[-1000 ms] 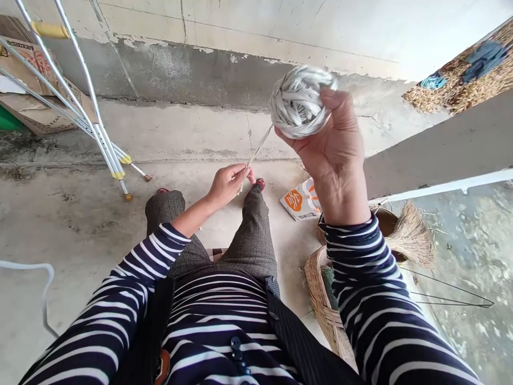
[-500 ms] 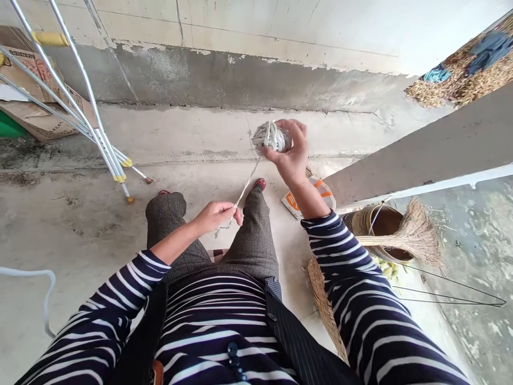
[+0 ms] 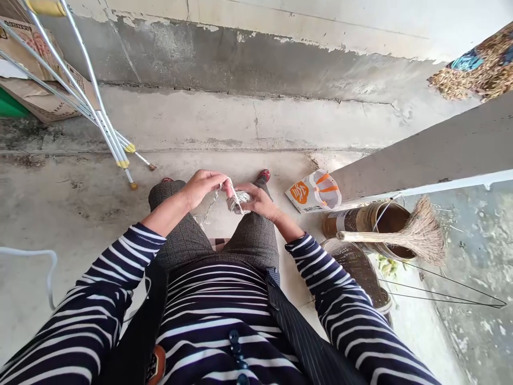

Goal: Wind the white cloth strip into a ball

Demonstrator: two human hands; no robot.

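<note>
Over my lap, my right hand [image 3: 256, 202] is closed around a ball of whitish twine [image 3: 237, 202]. Its fingers partly cover the ball. Just left of it, my left hand [image 3: 206, 187] pinches a strand of the twine between thumb and fingertips. That strand runs taut across the front of the ball, and a frayed loose end [image 3: 207, 211] dangles below my left hand. The two hands are close together, above the gap between my knees.
Metal crutches [image 3: 96, 107] lean at the left beside cardboard boxes [image 3: 52, 99]. To my right are a white and orange bag [image 3: 312, 191], a bucket [image 3: 371, 216] with a straw broom [image 3: 420, 235] across it, and a low ledge [image 3: 409, 147]. A wall [image 3: 240, 61] stands ahead.
My right hand has brought the twine ball down and back toward my lap, close to the left hand. My left hand has risen slightly, and the strand between them is shorter.
</note>
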